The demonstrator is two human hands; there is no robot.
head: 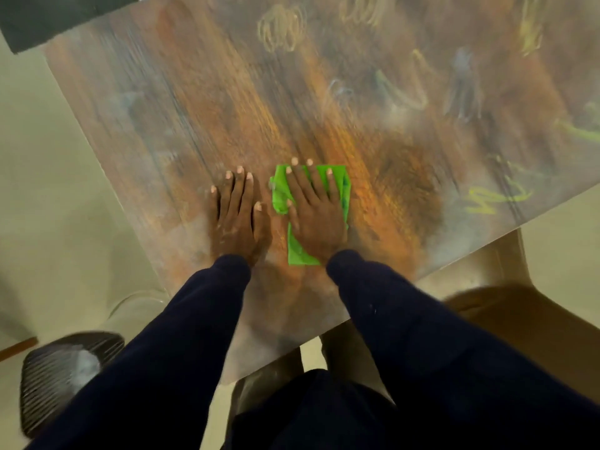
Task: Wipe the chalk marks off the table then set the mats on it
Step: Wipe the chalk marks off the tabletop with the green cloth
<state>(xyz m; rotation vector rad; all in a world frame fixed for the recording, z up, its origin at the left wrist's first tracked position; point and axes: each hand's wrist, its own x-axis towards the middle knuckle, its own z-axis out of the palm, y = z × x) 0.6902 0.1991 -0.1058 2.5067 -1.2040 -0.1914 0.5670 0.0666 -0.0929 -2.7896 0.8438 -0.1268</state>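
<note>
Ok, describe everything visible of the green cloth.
The bright green cloth looks like thin, soft fabric, folded into a rough rectangle. It lies flat on the brown wood-grain table. The right hand presses it with straight, spread fingers, covering its middle. The left hand rests on the table beside it, apart.

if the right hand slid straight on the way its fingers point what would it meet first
Right hand on the green cloth: bare table first, then likely the pale chalk scribble far ahead.
</note>
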